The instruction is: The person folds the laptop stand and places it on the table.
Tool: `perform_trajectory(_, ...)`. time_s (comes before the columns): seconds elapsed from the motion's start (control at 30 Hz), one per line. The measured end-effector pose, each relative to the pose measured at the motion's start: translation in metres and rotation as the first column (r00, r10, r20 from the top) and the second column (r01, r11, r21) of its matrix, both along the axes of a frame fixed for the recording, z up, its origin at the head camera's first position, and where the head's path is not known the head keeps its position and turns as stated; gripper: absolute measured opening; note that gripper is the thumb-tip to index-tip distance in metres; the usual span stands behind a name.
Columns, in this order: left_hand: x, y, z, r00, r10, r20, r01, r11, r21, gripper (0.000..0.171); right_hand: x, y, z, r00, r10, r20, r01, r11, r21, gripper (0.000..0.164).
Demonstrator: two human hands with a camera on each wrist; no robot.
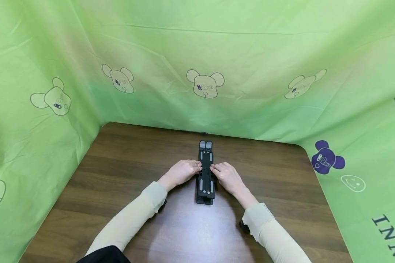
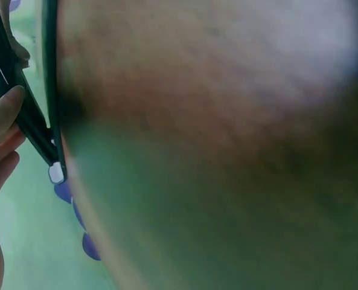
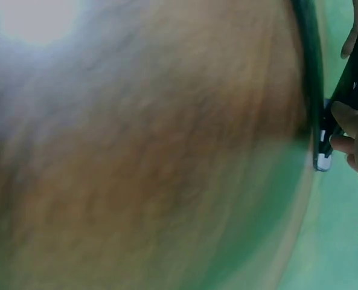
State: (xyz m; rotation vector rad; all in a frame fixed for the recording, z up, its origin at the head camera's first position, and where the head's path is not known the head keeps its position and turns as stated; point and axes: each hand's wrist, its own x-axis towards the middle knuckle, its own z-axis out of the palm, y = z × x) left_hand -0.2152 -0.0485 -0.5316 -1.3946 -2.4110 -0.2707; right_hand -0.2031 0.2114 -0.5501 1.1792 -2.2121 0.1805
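Note:
A black folding laptop stand (image 1: 206, 175) with grey pads lies lengthwise in the middle of the table, folded narrow. My left hand (image 1: 184, 171) pinches its left edge between thumb and fingers. On the opposite edge, the fingers of my right hand (image 1: 226, 176) grip it at about the same height. The left wrist view shows the stand's upper part (image 2: 31, 118) tilted up from its lower bar, the two meeting at the far end. From the right wrist, the same wedge-shaped gap shows beside the stand's lower bar (image 3: 311, 66).
The brown wooden table (image 1: 118, 160) has rounded far corners. A green cloth (image 1: 158, 47) printed with bear heads hangs along its back and sides.

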Motion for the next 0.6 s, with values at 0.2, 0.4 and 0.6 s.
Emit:
perform_trajectory(0.2, 0.0011, -0.0006, -0.0029, 0.997, -0.03, -0.065, 0.024, 0.996, -0.09, 0.021, 0.0037, -0.0012, -0.0037, 0.999, -0.006, -0.049, 0.012, 0.992, 0.127, 0.022)
perform_trajectory(0.4, 0.0016, 0.0018, -0.0047, 0.995, -0.008, -0.101, -0.008, 0.988, -0.153, 0.021, 0.0061, -0.0052, -0.0014, 0.998, -0.045, -0.049, 0.055, 0.974, 0.22, 0.025)
perform_trajectory(0.6, 0.0035, 0.0053, -0.0005, 0.997, 0.023, -0.072, -0.037, 0.978, -0.205, 0.023, 0.0095, -0.0071, 0.0012, 0.996, -0.086, 0.038, 0.075, 0.971, 0.227, 0.026)
